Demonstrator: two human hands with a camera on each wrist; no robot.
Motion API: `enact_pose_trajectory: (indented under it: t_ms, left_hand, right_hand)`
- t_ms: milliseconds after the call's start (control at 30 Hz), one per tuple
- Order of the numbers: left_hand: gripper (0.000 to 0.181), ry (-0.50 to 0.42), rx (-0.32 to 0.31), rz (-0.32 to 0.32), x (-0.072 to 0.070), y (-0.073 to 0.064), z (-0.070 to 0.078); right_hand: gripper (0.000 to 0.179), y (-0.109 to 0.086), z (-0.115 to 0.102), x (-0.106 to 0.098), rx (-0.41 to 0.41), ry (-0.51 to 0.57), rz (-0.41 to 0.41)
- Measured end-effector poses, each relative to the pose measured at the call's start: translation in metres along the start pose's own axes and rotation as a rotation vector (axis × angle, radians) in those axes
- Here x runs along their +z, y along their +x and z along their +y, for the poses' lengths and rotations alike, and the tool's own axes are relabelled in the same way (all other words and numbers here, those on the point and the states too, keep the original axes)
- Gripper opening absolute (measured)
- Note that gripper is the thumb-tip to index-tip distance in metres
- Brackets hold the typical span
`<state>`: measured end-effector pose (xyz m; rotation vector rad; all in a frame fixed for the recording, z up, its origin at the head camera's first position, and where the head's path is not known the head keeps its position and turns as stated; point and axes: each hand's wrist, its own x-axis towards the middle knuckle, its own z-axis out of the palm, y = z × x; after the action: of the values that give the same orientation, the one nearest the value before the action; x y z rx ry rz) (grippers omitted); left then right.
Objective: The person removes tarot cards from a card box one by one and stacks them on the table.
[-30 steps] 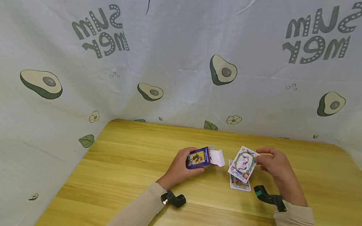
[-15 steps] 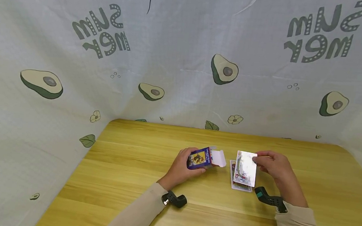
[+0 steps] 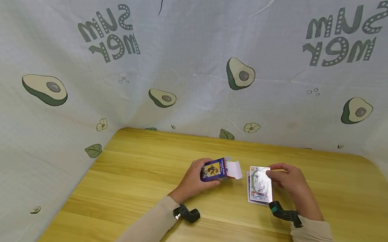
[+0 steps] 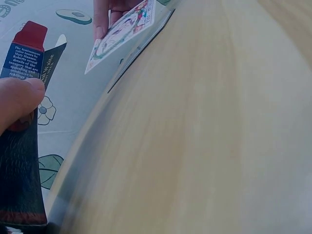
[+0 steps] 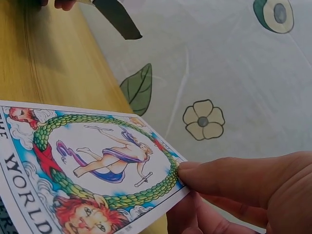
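Note:
My left hand [image 3: 189, 183] grips a blue tarot card box [image 3: 213, 170], its white end flap [image 3: 234, 169] folded out toward the right. In the left wrist view the thumb presses the box's printed side [image 4: 22, 56]. Between thumb and fingers my right hand [image 3: 291, 185] pinches a tarot card [image 5: 107, 161] by its upper right corner. It is face up, lettered "World", with a figure inside a green wreath. Another card [image 3: 248, 188] lies beneath on the table, mostly covered, showing along its left and lower edges. The left wrist view has the held card [image 4: 124, 31] tilted above it.
The wooden table [image 3: 147, 171] reaches back to a pale curtain [image 3: 193, 58] printed with avocados. Black camera mounts sit on both wrists, the right one [image 3: 281, 212] close by the cards' lower right corner.
The right hand has lowered the World card, turned it more upright and brought it into line over the lower card. The left hand and box have stayed in place.

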<state>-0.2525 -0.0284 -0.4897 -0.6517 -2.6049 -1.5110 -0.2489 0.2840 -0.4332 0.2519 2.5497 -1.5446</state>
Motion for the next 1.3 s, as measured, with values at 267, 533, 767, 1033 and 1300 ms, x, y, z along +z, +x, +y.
enact_pose_trajectory:
  t_ms: [267,533,767,1033,1300]
  left_hand:
    - [0.071,-0.001,0.011,0.000,0.000,0.001,0.000]
    - [0.072,-0.001,0.005,0.003,0.000,0.000,0.000]
    - [0.072,-0.001,0.001,0.000,0.000,0.001,0.001]
    - [0.071,0.001,-0.004,0.004,0.000,0.001,0.001]
    - [0.071,0.005,-0.010,0.004,0.000,0.001,0.001]
  right_hand:
    - [0.041,0.003,0.006,0.006,0.024,-0.039,0.020]
    - [0.044,0.003,0.005,0.008,0.035,-0.092,0.024]
    - [0.043,0.003,0.006,0.010,0.023,-0.154,0.021]
    - [0.043,0.002,0.007,0.013,0.041,-0.170,0.029]
    - [0.042,0.002,0.007,0.016,0.038,-0.199,0.053]
